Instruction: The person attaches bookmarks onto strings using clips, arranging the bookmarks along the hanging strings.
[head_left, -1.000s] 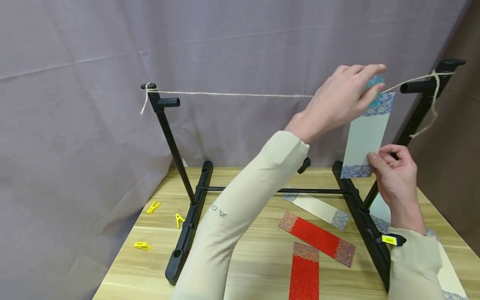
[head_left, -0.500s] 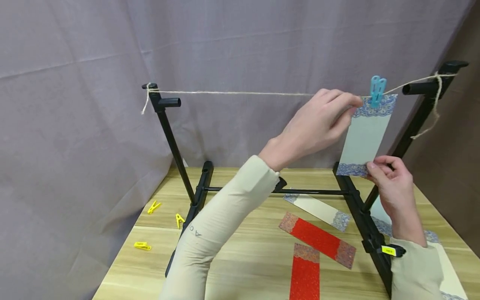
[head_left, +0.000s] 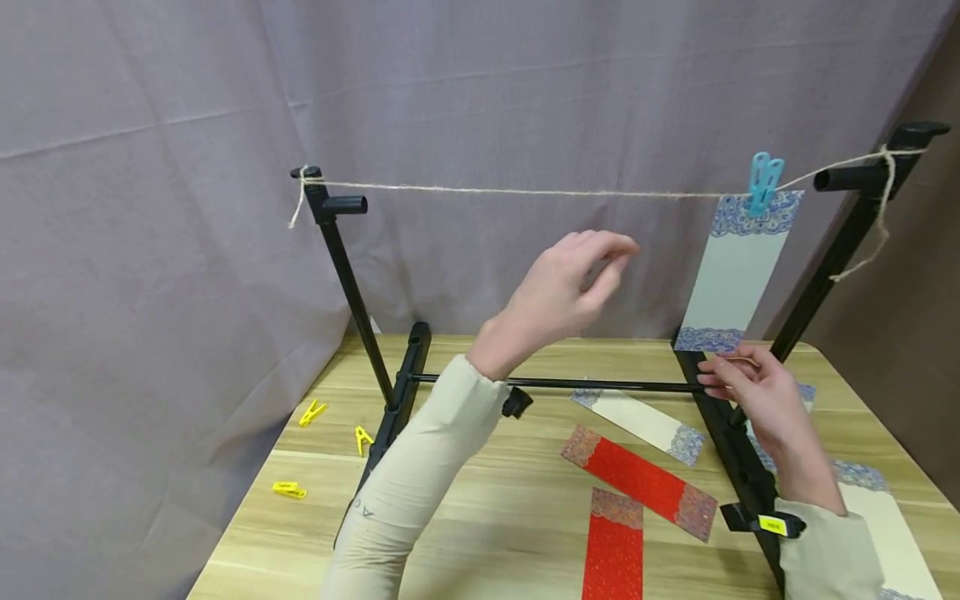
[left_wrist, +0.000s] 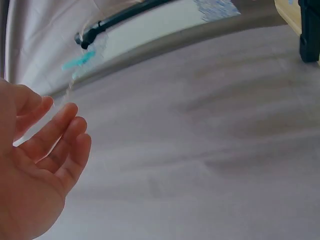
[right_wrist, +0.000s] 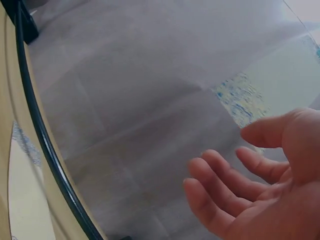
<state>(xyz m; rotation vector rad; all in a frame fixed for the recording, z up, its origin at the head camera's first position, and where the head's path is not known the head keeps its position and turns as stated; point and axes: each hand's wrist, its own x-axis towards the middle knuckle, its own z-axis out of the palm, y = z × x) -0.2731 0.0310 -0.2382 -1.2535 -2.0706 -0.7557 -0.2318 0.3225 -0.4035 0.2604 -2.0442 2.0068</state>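
Observation:
A pale paper strip (head_left: 731, 279) with blue patterned ends hangs from the string (head_left: 525, 192), held by a blue clothespin (head_left: 764, 182) at its top. My left hand (head_left: 558, 287) is in the air below the string, left of the strip, fingers loosely bent with nothing in them; the left wrist view shows the same bare fingers (left_wrist: 75, 130). Just under the strip's lower end is my right hand (head_left: 761, 400), holding nothing. In the right wrist view its fingers (right_wrist: 215, 175) are relaxed and apart, near the strip's patterned end (right_wrist: 242, 100).
A black frame (head_left: 345, 292) carries the string between its two posts, with a crossbar (head_left: 600, 384) low down. Two red strips (head_left: 641, 479) and a cream strip (head_left: 645, 421) lie on the wooden table (head_left: 480, 542). Yellow clothespins (head_left: 289, 490) are at left, more pale strips (head_left: 885, 525) at right.
My left hand has let go of the blue clothespin and moved left and down. My right hand has released the strip's lower end and dropped a little. The strip now hangs by the clothespin.

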